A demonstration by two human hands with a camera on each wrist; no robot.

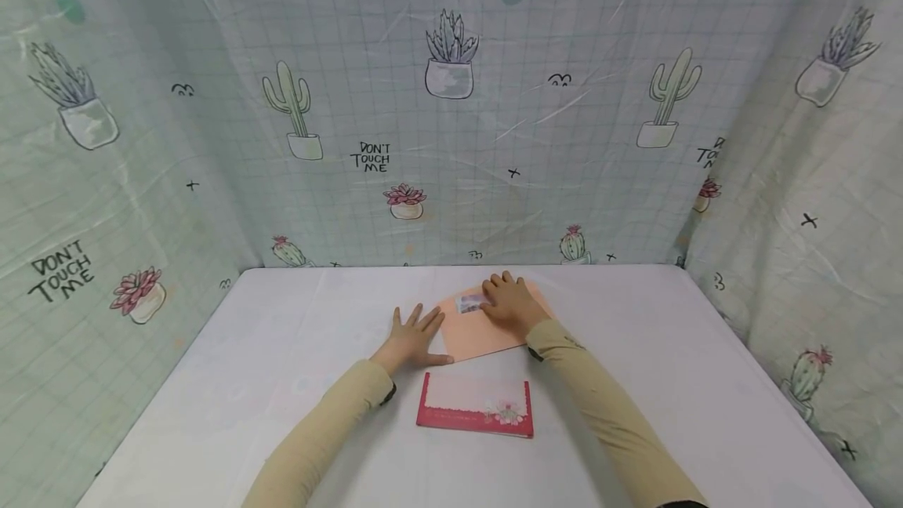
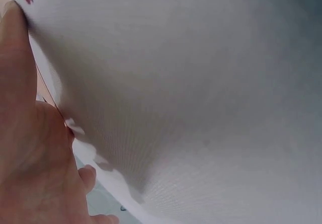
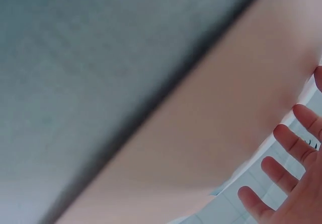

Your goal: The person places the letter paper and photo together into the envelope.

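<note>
A peach-orange envelope [image 1: 474, 339] lies slightly turned on the white table. Near its upper middle is a small printed rectangle like a postage stamp [image 1: 469, 302]; its right end is partly covered by my right hand [image 1: 509, 306]. That hand rests over the envelope's right part, thumb at the stamp, fingers spread and slightly bent in the head view. My left hand [image 1: 413, 337] lies flat with spread fingers at the envelope's left edge, its thumb at the lower left corner. The left wrist view shows the left palm [image 2: 35, 168]; the right wrist view shows the right fingers [image 3: 289, 141] apart.
Closer to me lies a pink and red card-like piece [image 1: 476, 406] with a flower print, perhaps a stack. The white table [image 1: 296, 335] ends at a patterned curtain [image 1: 451, 202] behind and on both sides.
</note>
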